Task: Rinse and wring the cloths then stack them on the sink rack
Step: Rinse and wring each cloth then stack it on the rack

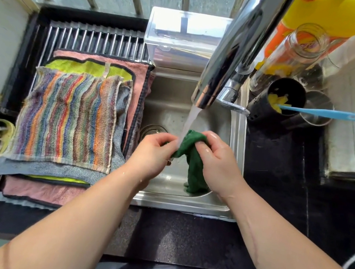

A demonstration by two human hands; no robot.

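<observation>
Both grips clench the green cloth (pixel 194 160): left hand (pixel 154 151) pinches its top edge, right hand (pixel 218 161) bunches the fold beside it, the tail hanging between them into the sink (pixel 238 132). Faucet (pixel 228 56) water hits its top; other cloths (pixel 67 117) lie stacked on the sink rack (pixel 98 39).

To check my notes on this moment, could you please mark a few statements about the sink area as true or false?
1. The left hand and right hand both grip the green cloth. True.
2. The tap is turned off. False: water runs from the tap onto the green cloth.
3. The striped cloth tops the stack on the rack. True.
4. The blue utensil lies in the sink. False: one end rests in the black holder beside the sink.
</observation>
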